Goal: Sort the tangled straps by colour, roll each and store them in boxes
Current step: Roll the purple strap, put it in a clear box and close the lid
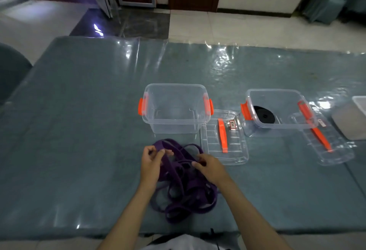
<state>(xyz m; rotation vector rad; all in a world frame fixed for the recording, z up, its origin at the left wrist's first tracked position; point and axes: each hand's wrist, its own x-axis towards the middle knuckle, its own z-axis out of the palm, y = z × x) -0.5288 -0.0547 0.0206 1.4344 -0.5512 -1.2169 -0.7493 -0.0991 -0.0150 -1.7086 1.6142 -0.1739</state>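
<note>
- Two bare hands worked over the purple strap [184,182], which lay in a loose tangle at the near edge of the tabletop [79,130], in front of the empty box [175,109].
- The left hand [151,162] had its fingers curled and pinched a loop of the strap at the far side of the tangle.
- The right hand [210,165] had its fingers bent in on another strand; how firmly it held could not be told.
- One black roll [263,114] already sat in the second box [281,109], further toward the right edge; a clear lid [223,138] lay between the boxes.
- The strap looked soft, light and limp, so it would likely sag and snag on its own loops.
- A free end seemed the best place to take hold, though none showed clearly in the heap.
</note>
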